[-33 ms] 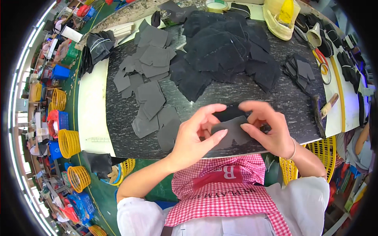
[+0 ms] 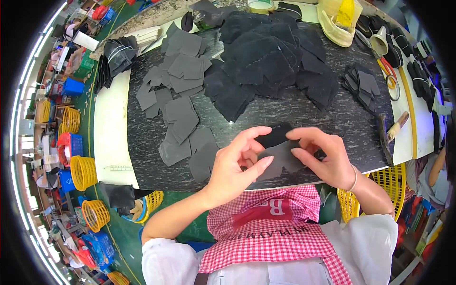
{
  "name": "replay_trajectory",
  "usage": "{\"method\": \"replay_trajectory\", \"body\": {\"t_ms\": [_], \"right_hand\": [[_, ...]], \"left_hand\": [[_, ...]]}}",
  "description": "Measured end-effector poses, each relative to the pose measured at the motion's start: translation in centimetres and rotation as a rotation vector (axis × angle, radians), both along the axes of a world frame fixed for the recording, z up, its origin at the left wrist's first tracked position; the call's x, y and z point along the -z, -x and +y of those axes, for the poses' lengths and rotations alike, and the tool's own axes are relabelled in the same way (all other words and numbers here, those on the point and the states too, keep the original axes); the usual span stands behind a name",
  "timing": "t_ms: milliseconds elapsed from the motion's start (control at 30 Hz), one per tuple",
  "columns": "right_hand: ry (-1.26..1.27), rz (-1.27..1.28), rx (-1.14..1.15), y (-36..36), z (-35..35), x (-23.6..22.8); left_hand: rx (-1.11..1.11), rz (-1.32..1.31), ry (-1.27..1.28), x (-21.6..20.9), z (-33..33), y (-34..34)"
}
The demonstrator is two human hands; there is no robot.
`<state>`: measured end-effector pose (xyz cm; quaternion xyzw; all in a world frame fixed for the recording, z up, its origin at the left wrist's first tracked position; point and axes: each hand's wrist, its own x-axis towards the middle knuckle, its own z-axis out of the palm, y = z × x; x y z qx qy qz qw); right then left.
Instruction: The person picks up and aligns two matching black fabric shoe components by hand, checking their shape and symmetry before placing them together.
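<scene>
Near the front edge of the dark worktop (image 2: pixel 266 171), both hands hold one small dark grey cut piece of sheet material (image 2: pixel 283 156) with notches in its lower edge. My left hand (image 2: pixel 242 159) pinches its left end, thumb on top. My right hand (image 2: pixel 323 154) grips the right end between thumb and fingers. The piece is bent, and its black far side (image 2: pixel 274 137) shows between the fingertips. A big heap of black pieces (image 2: pixel 261 59) lies beyond my hands. Loose grey pieces (image 2: pixel 180 118) overlap along the left side of the worktop.
A small stack of dark pieces (image 2: pixel 362 88) lies to the right, near a hammer (image 2: pixel 389 133) and orange-handled scissors (image 2: pixel 388 73). A tied black bundle (image 2: pixel 118 54) rests at the far left corner. A cream container (image 2: pixel 335 33) and a tape roll (image 2: pixel 261 6) stand at the back.
My hands stay in nearly the same place. The held piece has shifted slightly to the right and bent a little, with the right fingertips moved marginally.
</scene>
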<state>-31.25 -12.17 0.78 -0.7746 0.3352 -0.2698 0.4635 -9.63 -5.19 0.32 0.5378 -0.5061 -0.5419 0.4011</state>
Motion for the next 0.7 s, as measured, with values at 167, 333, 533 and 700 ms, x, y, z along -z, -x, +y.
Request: {"method": "replay_trajectory", "body": {"t_ms": [167, 333, 533, 700], "right_hand": [[0.199, 0.078, -0.017, -0.2, -0.9, 1.9], [0.355, 0.099, -0.002, -0.7, -0.8, 2.8], [0.822, 0.223, -0.015, -0.9, -6.7, -0.3], [1.021, 0.126, -0.174, -5.0, -12.9, -0.4]], "left_hand": [[0.006, -0.16, 0.112, 1.9, -1.1, 0.2], [0.064, -0.351, 0.191, 2.4, -1.8, 0.5], [0.111, -1.071, 0.661, 0.1, -2.6, -0.8], [0.086, -0.762, 0.818, 0.6, -4.8, -0.2]]}}
